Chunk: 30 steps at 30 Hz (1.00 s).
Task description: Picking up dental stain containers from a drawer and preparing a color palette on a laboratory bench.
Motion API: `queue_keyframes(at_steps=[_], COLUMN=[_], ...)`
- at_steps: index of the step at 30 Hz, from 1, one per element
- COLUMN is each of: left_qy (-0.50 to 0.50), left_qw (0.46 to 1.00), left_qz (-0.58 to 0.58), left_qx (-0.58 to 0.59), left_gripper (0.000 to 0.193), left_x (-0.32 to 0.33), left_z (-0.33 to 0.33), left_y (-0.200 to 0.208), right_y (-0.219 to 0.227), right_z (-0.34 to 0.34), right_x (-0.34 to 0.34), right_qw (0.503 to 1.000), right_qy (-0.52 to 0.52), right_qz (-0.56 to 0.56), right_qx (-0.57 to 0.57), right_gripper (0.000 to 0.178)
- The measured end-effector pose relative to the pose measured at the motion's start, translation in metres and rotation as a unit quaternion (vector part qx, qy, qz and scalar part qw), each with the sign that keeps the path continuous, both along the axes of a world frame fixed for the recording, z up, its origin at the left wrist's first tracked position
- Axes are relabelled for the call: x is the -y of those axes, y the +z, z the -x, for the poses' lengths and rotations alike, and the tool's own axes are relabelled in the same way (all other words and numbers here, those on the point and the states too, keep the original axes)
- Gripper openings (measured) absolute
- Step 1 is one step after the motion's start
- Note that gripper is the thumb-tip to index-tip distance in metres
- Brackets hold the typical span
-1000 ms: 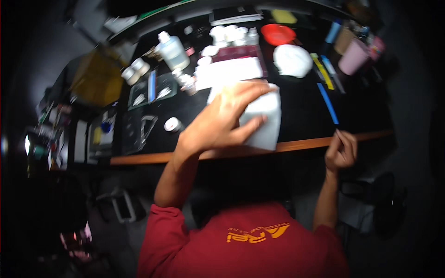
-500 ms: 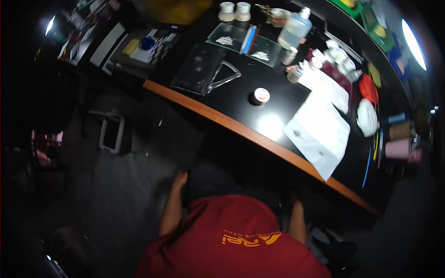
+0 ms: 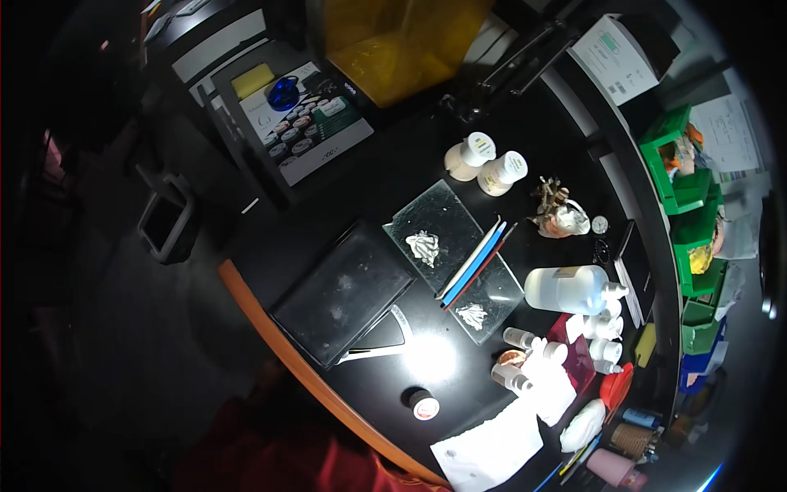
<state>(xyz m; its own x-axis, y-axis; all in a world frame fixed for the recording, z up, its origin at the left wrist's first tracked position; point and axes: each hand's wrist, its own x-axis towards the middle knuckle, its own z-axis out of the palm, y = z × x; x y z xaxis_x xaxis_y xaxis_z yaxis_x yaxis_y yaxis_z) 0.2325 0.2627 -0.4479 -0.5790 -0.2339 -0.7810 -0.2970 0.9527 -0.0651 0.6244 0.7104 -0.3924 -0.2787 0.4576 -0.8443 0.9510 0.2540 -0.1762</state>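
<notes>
- Fingers of both hands are out of sight or lost in shadow, so I cannot tell whether they are spread, pressed together or pinching anything.
- White paper sheet (image 3: 496,447) lies on the black tabletop (image 3: 373,385), at five o'clock from the view's centre; its direction from the fingers cannot be told.
- From that sheet, the red shirt (image 3: 303,455) shows at nine o'clock, beyond the wooden edge (image 3: 315,383).
- Small lidded jar (image 3: 424,405) stands near the sheet, at ten o'clock.
- Flat black case (image 3: 344,291) and angular metal instrument (image 3: 406,321) lie farther out, between ten and eleven.
- Glass slab (image 3: 449,215) sits well apart, toward twelve, bearing two white heaps (image 3: 424,248) with slim tools (image 3: 479,258) across its middle.
- Squeeze bottle (image 3: 566,289) is at one o'clock; red bowl (image 3: 616,384), at two.
</notes>
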Motion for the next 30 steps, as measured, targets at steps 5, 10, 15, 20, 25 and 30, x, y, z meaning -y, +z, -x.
queue_keyframes(at_steps=[5,10,15,20,25,30], left_qy=[-0.034,-0.127,-0.190,-0.103,-0.244,-0.492], left_qw=[0.999,0.991,0.973,0.810,0.858,0.777], left_qz=[-0.013,-0.045,-0.126,-0.420,-0.451,-0.350], left_qx=[-0.004,-0.027,-0.035,-0.396,-0.029,0.178], left_gripper=[0.070,0.072,0.073,0.040,0.022,0.019], left_x=[-0.015,-0.059,-0.113,-0.096,-0.068,-0.033], left_z=[0.017,0.047,0.045,0.035,0.037,0.009], left_y=[-0.015,-0.047,-0.055,-0.084,0.094,0.182], right_y=[0.010,-0.007,-0.016,-0.070,0.122,0.192], right_z=[0.018,-0.005,-0.065,-0.191,-0.075,-0.036], right_x=[0.020,0.066,0.091,0.072,0.154,0.189], right_qw=[0.999,0.995,0.990,0.969,0.971,0.974], right_qy=[-0.014,-0.040,0.015,0.106,-0.132,-0.111], right_qz=[-0.015,-0.054,-0.123,-0.220,0.053,0.052], right_qx=[-0.029,-0.069,-0.067,-0.021,-0.193,-0.188], right_gripper=[0.050,0.051,0.053,0.054,0.018,0.021])
